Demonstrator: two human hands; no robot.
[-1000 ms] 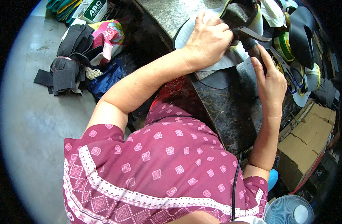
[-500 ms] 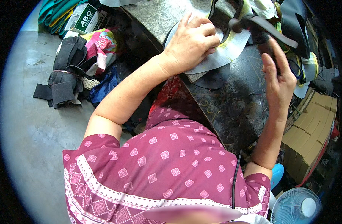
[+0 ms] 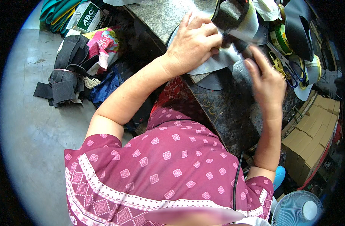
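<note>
My left hand [image 3: 195, 43] presses on a curved grey sheet piece [image 3: 214, 66] with a yellowish edge, its fingers bent and closed at the rim. The piece lies over a speckled stone slab [image 3: 153, 15] on the dark worktable [image 3: 232, 101]. In my right hand [image 3: 268, 81] is a hammer [image 3: 238, 45] with a dark grip, smeared by motion. Its head is down by my left fingertips; whether it touches the piece I cannot tell. A dark flat piece [image 3: 212, 82] shows beneath the grey one.
Scissors [image 3: 291, 67] with blue handles lie right of my right hand, beside a green and yellow tin [image 3: 281, 39]. Cardboard [image 3: 311, 132] and a fan [image 3: 298, 209] stand at the right. Black fabric bundles [image 3: 65, 84] lie on the left floor.
The hammer has swung down and left from a raised position toward my left fingertips. My right hand moved left and lower; my left hand stays in place.
</note>
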